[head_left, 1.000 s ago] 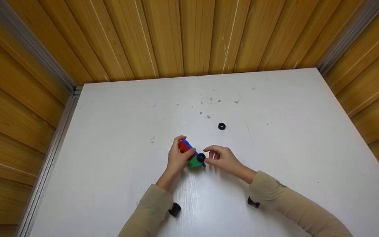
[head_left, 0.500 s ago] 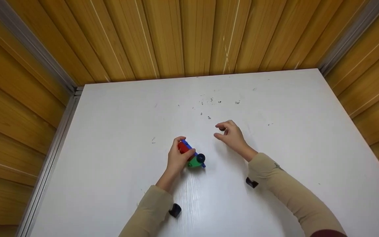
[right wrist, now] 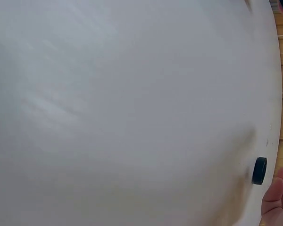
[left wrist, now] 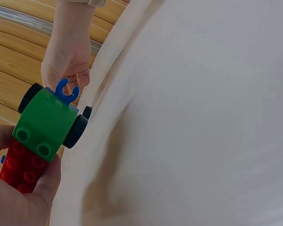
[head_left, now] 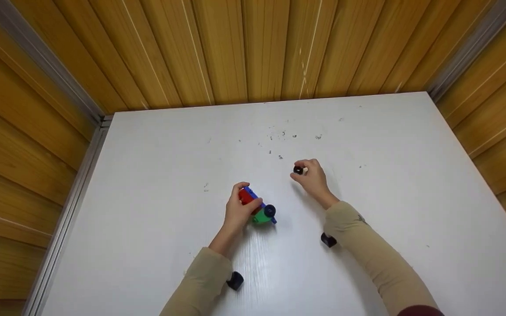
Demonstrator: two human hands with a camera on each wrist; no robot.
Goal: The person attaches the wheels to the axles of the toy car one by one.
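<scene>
My left hand grips a small toy car by its red block part. The car has a green block, a blue base, a blue hook on one end and black wheels beside the green block. Farther back on the table, my right hand reaches over a loose black wheel, thumb and forefinger curved on either side of it. In the right wrist view the loose wheel lies flat, with a gap between it and the fingers.
The white tabletop bears small dark marks toward the back. Wood-look panel walls rise behind it and at both sides. Black wrist-worn pieces hang below both cuffs.
From beside the toy car, my right hand has moved back and right to the loose wheel, and its fingers have drawn in around it. The left hand holds the car in the same place.
</scene>
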